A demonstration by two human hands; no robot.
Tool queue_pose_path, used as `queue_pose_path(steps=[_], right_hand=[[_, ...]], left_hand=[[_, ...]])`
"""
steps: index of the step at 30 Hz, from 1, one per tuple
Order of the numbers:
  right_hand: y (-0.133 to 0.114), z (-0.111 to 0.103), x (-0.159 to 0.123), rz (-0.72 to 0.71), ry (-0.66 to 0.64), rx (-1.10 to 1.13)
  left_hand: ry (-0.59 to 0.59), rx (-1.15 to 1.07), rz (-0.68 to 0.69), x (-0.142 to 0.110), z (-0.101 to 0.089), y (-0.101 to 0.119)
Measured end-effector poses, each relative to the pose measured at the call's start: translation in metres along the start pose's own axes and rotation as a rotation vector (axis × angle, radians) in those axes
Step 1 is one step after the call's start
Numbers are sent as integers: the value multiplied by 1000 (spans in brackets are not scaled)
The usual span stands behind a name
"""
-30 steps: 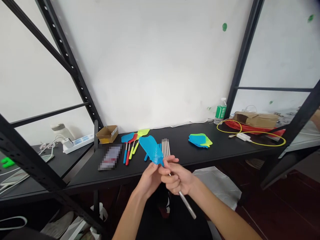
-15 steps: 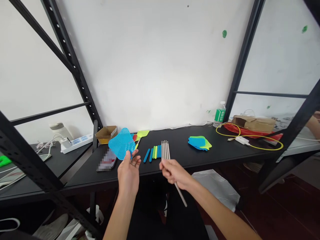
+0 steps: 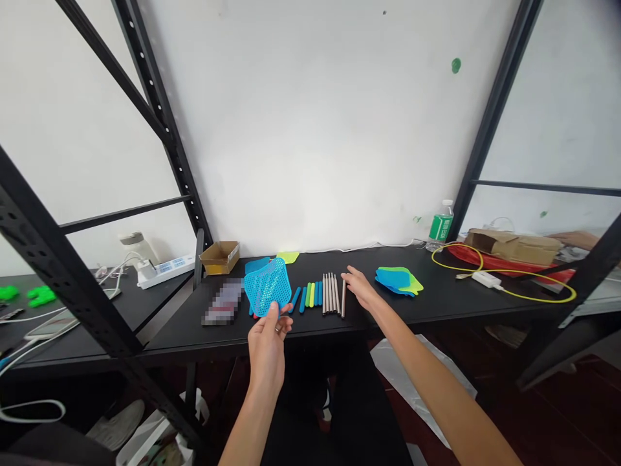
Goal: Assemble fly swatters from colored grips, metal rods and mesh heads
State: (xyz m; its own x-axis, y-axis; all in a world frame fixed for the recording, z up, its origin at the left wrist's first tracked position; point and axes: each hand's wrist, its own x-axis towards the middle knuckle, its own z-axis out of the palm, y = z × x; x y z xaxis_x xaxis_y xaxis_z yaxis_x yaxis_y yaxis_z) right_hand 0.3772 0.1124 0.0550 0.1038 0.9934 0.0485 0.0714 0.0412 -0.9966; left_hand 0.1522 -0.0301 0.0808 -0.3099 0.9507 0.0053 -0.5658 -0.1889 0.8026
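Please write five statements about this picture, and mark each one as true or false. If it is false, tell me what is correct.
1. The left hand holds a blue mesh piece. True.
2. The bottle stands upright. True.
3. The right hand holds the bottle. False: it is open, beside the metal rods.
4. The short handles in the row are all blue. False: some are blue and some are yellow-green.
5. The small box near the power strip is closed. False: its top is open.
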Motion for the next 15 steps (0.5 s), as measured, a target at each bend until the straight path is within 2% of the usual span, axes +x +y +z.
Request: queue_pose_path(steps=[3,5,6,8,10,12,15], right_hand=[[-5,-5,-18,-24,29,-57],[-12,-7,-38,-91,-28,-51],[-15,-7,-50,-108,-108,-25],[-21,-6,-75,-80,-362,17],[-24,-6,-95,-67,-504,29],[-22,-8,-105,-68,-495,45],[-16,-21,-98,-13,-346,115]], left_hand=[[-37,108,-8,-1,-1,-5],[-77,233,5,-1,0,-12],[-108,307,19,-1,2,-16],[-199,461,53,-1,6,-25],[-335,595,66,-1,11,-33],[-487,701,55,0,17,-37],[-620,872,82,7,22,-32]])
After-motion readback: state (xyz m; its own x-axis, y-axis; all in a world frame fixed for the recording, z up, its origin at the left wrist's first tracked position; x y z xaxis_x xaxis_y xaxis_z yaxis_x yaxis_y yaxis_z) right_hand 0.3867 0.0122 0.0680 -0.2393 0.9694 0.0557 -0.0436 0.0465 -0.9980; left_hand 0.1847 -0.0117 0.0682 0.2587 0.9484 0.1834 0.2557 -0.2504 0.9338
